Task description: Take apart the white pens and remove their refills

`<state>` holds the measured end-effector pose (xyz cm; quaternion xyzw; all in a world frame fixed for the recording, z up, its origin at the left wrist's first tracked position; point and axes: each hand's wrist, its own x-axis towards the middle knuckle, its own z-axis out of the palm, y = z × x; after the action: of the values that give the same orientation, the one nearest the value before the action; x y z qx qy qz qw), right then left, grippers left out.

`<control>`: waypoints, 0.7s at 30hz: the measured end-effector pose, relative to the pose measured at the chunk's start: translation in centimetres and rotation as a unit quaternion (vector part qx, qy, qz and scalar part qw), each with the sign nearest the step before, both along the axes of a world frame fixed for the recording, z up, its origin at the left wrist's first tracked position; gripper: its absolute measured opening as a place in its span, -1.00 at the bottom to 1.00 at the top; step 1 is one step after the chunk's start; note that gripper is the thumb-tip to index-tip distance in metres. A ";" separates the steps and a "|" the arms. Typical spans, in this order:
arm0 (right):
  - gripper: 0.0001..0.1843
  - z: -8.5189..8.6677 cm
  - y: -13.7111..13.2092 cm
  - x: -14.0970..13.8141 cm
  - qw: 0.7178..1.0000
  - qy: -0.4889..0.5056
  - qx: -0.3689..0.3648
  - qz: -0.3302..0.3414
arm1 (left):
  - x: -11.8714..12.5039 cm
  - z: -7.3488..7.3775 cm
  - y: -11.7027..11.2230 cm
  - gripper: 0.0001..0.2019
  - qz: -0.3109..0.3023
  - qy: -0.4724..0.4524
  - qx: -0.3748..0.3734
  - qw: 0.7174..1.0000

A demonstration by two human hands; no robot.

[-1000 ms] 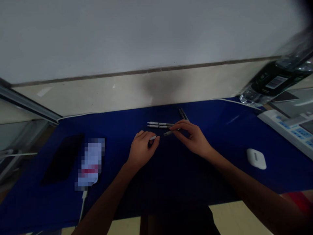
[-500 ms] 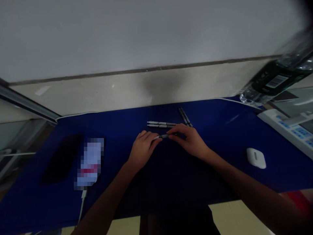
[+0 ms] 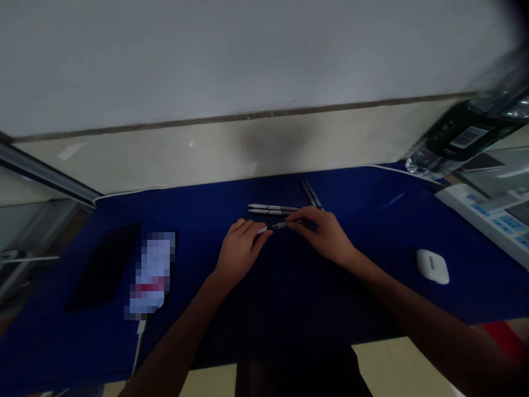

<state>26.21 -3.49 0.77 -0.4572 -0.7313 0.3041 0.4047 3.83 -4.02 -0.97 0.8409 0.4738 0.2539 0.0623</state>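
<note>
Between my two hands, above the blue desk top, is a slim pen (image 3: 280,225) with a white end and a grey-and-dark part. My left hand (image 3: 241,245) is closed, pinching the white end between thumb and fingers. The grey part is pinched by the thumb and fingertips of my right hand (image 3: 323,234). Whether the white and dark parts are joined or apart is too small to tell. Just behind my hands lie two white-and-grey pens (image 3: 270,209) side by side. Two dark pens (image 3: 312,194) lie farther back, partly hidden behind my right hand.
On the left of the blue desk (image 3: 198,215) lie a phone (image 3: 152,273) with a charging cable and a dark flat object (image 3: 105,267). A white earbud case (image 3: 432,266), a power strip (image 3: 487,212) and a plastic bottle (image 3: 458,132) are at the right. A wall borders the back.
My right hand has shifted slightly right, and a longer dark stretch shows between the white end and the grey part. My left hand has moved slightly left.
</note>
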 end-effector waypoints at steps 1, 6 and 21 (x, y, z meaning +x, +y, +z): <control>-0.87 0.0 0.1 0.1 1.000 0.001 0.001 -0.005 | 0.0 0.0 0.0 -0.77 0.006 0.001 0.002 1.000; -0.85 0.3 0.2 0.4 1.000 -0.003 0.002 -0.025 | 0.0 0.4 0.0 -0.83 0.039 0.013 0.007 0.999; -0.83 0.0 -0.3 -0.3 1.000 0.002 -0.023 -0.010 | 0.0 0.3 0.0 -0.75 -0.021 -0.007 -0.027 0.999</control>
<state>25.87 -3.79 0.80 -0.4730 -0.7189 0.3177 0.3982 3.86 -3.97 -0.67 0.8469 0.4623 0.2457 0.0932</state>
